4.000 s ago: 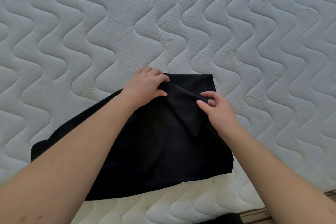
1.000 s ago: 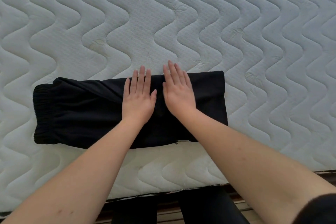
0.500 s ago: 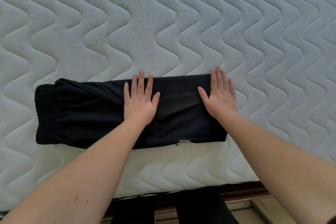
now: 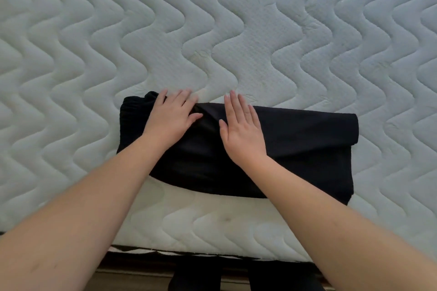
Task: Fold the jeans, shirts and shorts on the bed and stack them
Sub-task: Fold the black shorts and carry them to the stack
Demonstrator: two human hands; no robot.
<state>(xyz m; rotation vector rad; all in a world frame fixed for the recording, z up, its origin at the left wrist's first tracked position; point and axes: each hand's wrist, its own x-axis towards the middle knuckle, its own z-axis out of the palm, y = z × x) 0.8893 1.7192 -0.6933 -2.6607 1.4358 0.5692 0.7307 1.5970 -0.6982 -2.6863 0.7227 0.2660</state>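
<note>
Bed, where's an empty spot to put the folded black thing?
Bare mattress stretches beyond the black shorts, and to their left and right. A thinner bare strip lies between the shorts and the near edge. It is crowded only in the middle, where the left hand and right hand press flat on the shorts.

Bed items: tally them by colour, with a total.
Black: 1, the folded garment, under the left hand and right hand
White: 1, the quilted mattress
Total: 2
</note>
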